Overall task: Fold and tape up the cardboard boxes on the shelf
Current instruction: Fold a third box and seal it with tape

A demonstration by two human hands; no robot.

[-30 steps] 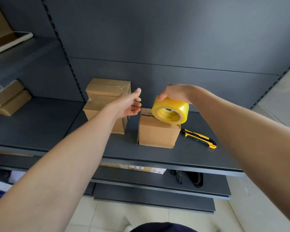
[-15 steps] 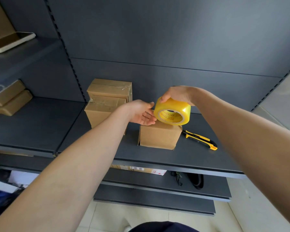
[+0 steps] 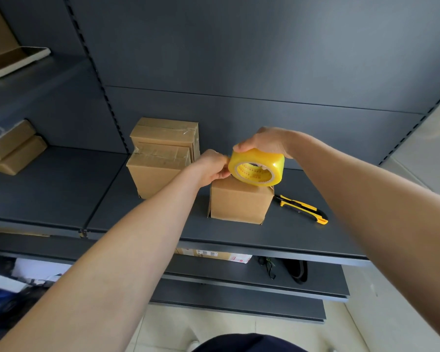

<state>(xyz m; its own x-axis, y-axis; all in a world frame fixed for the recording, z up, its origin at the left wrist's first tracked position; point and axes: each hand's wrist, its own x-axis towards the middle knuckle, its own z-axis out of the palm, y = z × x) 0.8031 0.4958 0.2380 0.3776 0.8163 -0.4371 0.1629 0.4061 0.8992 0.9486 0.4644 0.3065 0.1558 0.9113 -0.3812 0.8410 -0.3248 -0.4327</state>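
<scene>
A small folded cardboard box (image 3: pixel 238 203) stands on the dark shelf (image 3: pixel 290 235). A yellow roll of tape (image 3: pixel 256 167) rests tilted on the box's top. My right hand (image 3: pixel 263 142) grips the roll from above. My left hand (image 3: pixel 212 167) is at the roll's left edge, its fingertips curled and pinching at the tape there. Just what it pinches is hidden behind the fingers.
Two taped boxes (image 3: pixel 160 154) are stacked at the back left of the shelf. A yellow and black utility knife (image 3: pixel 302 208) lies right of the small box. Flat cardboard (image 3: pixel 10 146) lies on the left shelf, and a phone (image 3: pixel 13 60) higher up. Lower shelves hold a parcel and cables.
My left hand came from open in the air to the roll's left edge and closed its fingertips there. The right hand kept holding the roll on the box.
</scene>
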